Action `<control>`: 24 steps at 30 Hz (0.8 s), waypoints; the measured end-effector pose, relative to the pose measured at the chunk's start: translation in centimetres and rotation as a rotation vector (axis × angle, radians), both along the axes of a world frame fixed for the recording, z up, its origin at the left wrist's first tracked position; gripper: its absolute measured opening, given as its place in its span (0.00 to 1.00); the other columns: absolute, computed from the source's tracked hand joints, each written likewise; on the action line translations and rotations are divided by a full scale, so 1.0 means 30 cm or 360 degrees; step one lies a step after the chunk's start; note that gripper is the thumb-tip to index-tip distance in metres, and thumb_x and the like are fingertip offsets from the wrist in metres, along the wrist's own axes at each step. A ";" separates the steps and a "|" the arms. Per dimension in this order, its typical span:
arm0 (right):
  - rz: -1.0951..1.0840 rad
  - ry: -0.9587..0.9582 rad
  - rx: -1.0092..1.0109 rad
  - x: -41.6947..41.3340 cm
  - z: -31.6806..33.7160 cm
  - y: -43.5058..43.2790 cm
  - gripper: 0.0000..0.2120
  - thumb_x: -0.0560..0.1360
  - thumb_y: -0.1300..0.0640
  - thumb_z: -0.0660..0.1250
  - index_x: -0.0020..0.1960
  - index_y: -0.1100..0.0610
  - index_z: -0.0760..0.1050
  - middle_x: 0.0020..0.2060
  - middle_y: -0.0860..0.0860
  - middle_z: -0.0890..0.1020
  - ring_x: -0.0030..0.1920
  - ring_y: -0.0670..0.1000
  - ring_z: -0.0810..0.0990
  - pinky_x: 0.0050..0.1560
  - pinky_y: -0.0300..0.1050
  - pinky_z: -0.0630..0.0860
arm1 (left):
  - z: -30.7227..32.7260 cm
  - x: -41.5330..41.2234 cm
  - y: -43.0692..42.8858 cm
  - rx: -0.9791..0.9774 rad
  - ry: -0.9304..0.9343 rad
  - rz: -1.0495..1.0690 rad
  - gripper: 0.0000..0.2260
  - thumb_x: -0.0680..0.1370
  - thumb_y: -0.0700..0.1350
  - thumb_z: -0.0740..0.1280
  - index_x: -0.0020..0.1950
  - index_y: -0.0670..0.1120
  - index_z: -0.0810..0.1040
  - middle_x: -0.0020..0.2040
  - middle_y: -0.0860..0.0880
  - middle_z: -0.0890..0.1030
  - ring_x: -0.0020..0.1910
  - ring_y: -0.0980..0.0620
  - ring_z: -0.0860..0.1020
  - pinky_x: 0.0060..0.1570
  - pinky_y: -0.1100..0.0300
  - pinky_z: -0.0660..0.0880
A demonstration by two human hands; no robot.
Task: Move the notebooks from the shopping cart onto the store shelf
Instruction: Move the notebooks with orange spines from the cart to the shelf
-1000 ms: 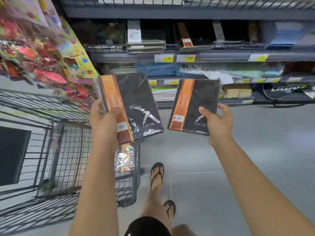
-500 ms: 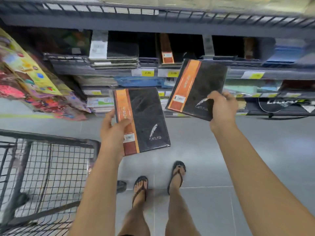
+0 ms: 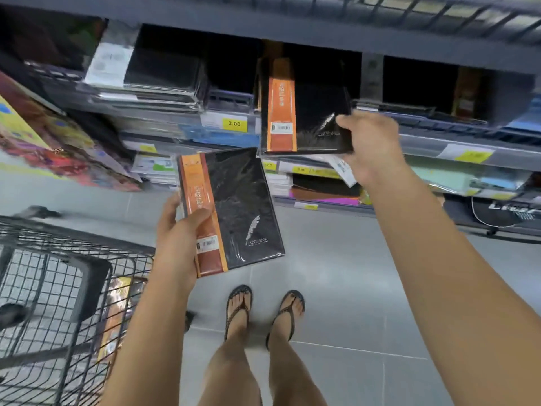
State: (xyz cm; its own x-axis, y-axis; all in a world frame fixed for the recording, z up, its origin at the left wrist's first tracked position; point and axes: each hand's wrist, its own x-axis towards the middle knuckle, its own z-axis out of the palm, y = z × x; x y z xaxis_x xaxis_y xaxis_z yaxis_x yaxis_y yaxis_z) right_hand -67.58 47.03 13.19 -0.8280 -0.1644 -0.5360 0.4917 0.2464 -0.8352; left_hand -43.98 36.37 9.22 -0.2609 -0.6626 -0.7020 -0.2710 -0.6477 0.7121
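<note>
Right hand (image 3: pixel 370 145) grip clenched on upper notebook (image 3: pixel 304 112); left hand (image 3: pixel 178 244) grasping lower notebook (image 3: pixel 234 209)

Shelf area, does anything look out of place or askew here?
A loose white tag hangs tilted off the lower shelf edge, below the notebook in the right hand. Otherwise nothing stands out.

This is a shop aisle, in the stationery section. Grey metal shelves (image 3: pixel 292 30) run in tiers, each front edge carrying yellow price tags (image 3: pixel 234 123), one reading 2.00. Shrink-wrapped notebooks (image 3: pixel 152 80) and paper goods lie stacked on them. A wire shopping cart (image 3: pixel 58 288) stands on the grey tiled floor (image 3: pixel 351 273).
</note>
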 end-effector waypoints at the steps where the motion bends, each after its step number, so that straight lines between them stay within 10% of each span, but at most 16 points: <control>1: -0.0045 0.0087 0.0053 -0.001 -0.026 -0.003 0.08 0.73 0.62 0.69 0.49 0.67 0.78 0.46 0.63 0.83 0.43 0.52 0.79 0.57 0.56 0.78 | -0.011 -0.008 0.000 -0.0009 -0.0001 0.0002 0.20 0.76 0.39 0.67 0.67 0.51 0.73 0.42 0.52 0.83 0.31 0.55 0.82 0.28 0.61 0.77; 8: -0.0261 0.0535 0.0155 -0.006 -0.127 -0.110 0.22 0.75 0.59 0.68 0.28 0.52 0.60 0.24 0.46 0.64 0.24 0.44 0.64 0.29 0.27 0.66 | -0.080 -0.051 -0.026 -0.0063 -0.0014 -0.0002 0.18 0.76 0.39 0.68 0.65 0.49 0.73 0.40 0.52 0.83 0.30 0.55 0.82 0.28 0.60 0.77; 13: -0.0353 0.0850 0.0317 -0.020 -0.161 -0.171 0.10 0.76 0.57 0.67 0.41 0.56 0.66 0.41 0.54 0.76 0.46 0.54 0.77 0.35 0.32 0.68 | -0.071 -0.060 -0.040 -0.0030 0.0062 0.0046 0.21 0.76 0.39 0.69 0.68 0.52 0.72 0.46 0.50 0.84 0.32 0.55 0.83 0.28 0.60 0.78; 19: -0.0412 0.0958 0.0287 -0.010 -0.201 -0.184 0.09 0.76 0.54 0.66 0.43 0.55 0.66 0.40 0.56 0.78 0.46 0.59 0.78 0.46 0.54 0.76 | -0.052 -0.060 -0.031 -0.0100 0.0154 -0.0041 0.17 0.76 0.37 0.68 0.63 0.51 0.76 0.40 0.54 0.83 0.31 0.58 0.80 0.29 0.64 0.76; 24: -0.0350 0.0850 0.0105 0.010 -0.180 -0.161 0.09 0.76 0.52 0.67 0.42 0.50 0.67 0.40 0.48 0.76 0.44 0.50 0.77 0.44 0.40 0.74 | -0.042 -0.048 -0.019 -0.0119 0.0168 -0.0069 0.15 0.76 0.38 0.68 0.59 0.54 0.77 0.43 0.53 0.83 0.32 0.58 0.80 0.29 0.64 0.76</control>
State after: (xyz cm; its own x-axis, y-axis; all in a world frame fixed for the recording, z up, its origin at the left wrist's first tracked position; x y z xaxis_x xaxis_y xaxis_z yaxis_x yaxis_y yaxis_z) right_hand -67.28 42.21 7.78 -0.9974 0.0616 -0.0377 0.0518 0.2460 -0.9679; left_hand -45.42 35.79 7.97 -0.3602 -0.6987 -0.6182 -0.2187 -0.5810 0.7840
